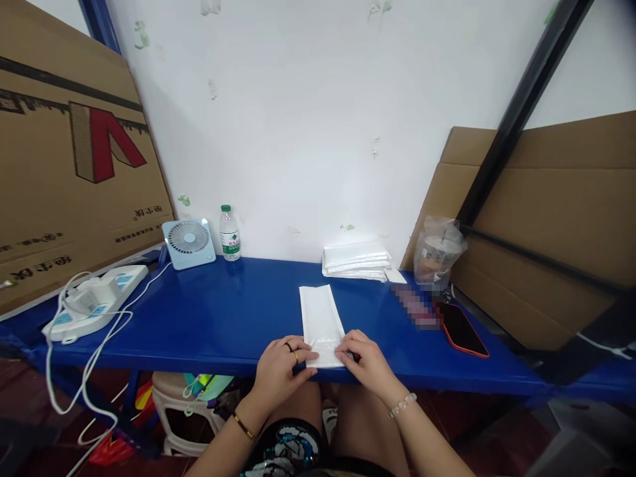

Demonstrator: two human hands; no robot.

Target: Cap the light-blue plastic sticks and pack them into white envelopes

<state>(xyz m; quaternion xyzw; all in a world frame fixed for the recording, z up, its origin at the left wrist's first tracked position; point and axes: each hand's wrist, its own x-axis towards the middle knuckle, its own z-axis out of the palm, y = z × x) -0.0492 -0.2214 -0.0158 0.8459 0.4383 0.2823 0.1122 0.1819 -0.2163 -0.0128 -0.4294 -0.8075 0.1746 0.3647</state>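
The left grip point(284, 366) has its fingers on the near left edge of a white packet point(322, 315); the right grip point(368, 360) bends its fingers onto the near right edge. Whether either pinches it, I cannot tell. The packet lies between both grips, extending beyond them on the blue desk point(248, 311). Beyond the right grip sits a white stack point(355, 260); rightward, a phone point(464, 330).

What looks like a makeshift workshop: a blue worktable point(258, 311) against a scuffed white wall point(298, 132), large cardboard sheets point(556, 205) at both sides, a power strip point(133, 277) and stacked white pouches point(355, 262).
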